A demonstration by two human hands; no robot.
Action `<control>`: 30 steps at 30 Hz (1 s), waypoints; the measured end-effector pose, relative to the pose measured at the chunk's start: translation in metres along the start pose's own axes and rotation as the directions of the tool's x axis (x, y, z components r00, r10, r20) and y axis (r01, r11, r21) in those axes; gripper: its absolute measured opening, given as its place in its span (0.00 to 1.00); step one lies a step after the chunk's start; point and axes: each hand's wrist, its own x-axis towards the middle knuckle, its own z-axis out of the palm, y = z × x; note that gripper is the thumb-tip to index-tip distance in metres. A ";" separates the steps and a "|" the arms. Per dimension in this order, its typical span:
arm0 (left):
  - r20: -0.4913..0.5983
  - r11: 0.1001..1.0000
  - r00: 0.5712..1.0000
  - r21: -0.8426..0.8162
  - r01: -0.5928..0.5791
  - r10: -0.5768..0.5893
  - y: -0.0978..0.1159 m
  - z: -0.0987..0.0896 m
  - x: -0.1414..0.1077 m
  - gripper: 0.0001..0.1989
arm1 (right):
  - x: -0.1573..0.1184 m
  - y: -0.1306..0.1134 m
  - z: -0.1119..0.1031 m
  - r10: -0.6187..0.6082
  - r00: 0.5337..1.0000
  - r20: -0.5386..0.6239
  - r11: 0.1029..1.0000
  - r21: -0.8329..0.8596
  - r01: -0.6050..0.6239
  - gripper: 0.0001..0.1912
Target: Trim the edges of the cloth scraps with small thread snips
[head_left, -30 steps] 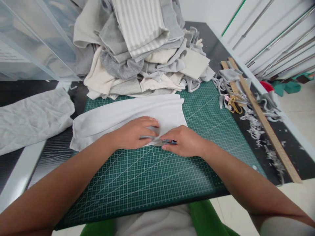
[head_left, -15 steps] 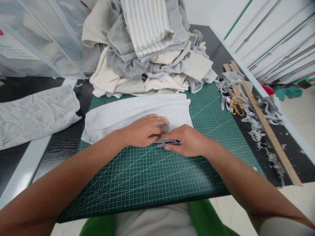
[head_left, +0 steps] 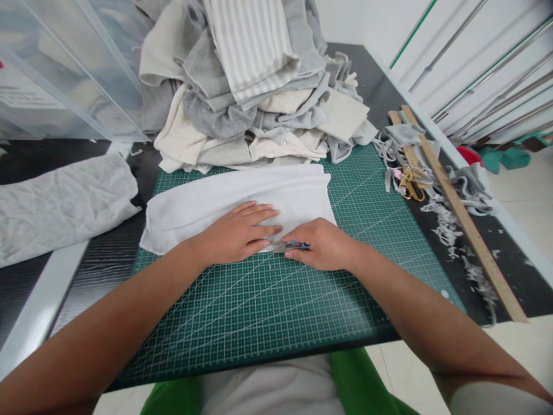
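Observation:
A white piece of fabric (head_left: 194, 210) lies lengthwise on the green cutting mat (head_left: 242, 323). My left hand (head_left: 242, 230) rests flat on its near part, fingers spread. In my right hand (head_left: 326, 245) is a small pair of thread snips (head_left: 298, 245) with dark blue handles, pinched between thumb and fingers. The snips' blades point left at the fabric's near edge, just right of my left fingertips. Whether the blades have fabric between them I cannot tell.
Behind the fabric rises a heap of grey, cream and striped cloth (head_left: 254, 52). A grey cloth piece (head_left: 64, 202) lies at the left. Wooden rulers (head_left: 466, 219), gold-handled scissors (head_left: 410, 185) and thread scraps (head_left: 444, 222) line the right edge. A clear plastic bin (head_left: 82, 63) stands back left.
My left hand has slid slightly left and flattened onto the fabric, its fingers more spread. The snips have moved a little; their blades now sit at the fabric's edge and show less.

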 end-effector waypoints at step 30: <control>-0.026 0.999 1.000 -0.036 -0.009 0.008 -0.002 -0.001 0.001 0.19 | 0.000 -0.002 0.006 -0.029 1.000 -0.008 0.985 -0.172 0.027 0.13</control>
